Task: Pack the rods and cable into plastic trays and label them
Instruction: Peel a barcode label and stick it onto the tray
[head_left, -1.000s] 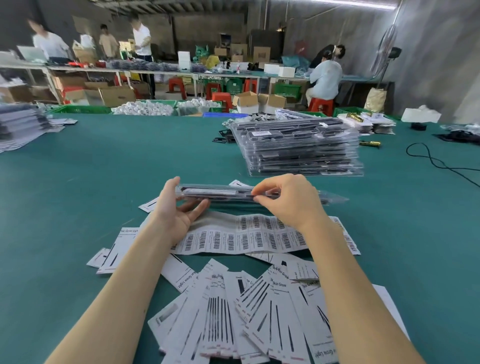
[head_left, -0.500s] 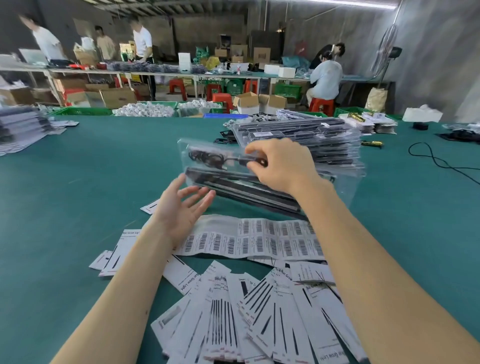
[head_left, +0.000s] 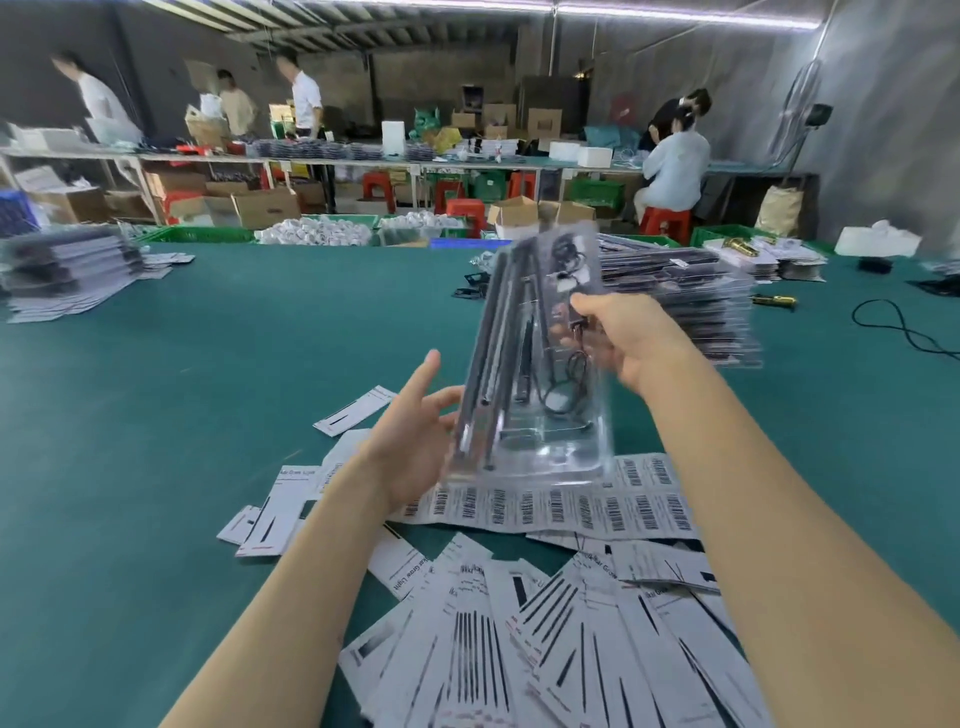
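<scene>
Cards (head_left: 545, 644) printed with black bars lay fanned nearest us on the green table (head_left: 208, 389), and just beyond them stretched a strip of barcode labels (head_left: 561, 509). Above that strip we held the clear plastic tray (head_left: 535, 374) off the table, stood nearly on end, its lower edge toward us and its top tilted away. Dark rods (head_left: 493, 353) ran up its left side and a coiled black cable (head_left: 566, 364) sat in its right side. Our left hand (head_left: 415, 441) was open, palm turned inward, fingers spread and relaxed against the tray's lower left edge near the rod ends. Our right hand (head_left: 628, 338) gripped the tray's right edge higher up, thumb across the front by the cable and fingers curled behind. Behind that hand stood a stack of filled trays (head_left: 717, 306), blurred. Farther off to the left rested another pile of packs (head_left: 67, 270), and beyond the table people worked at benches among cardboard boxes.
</scene>
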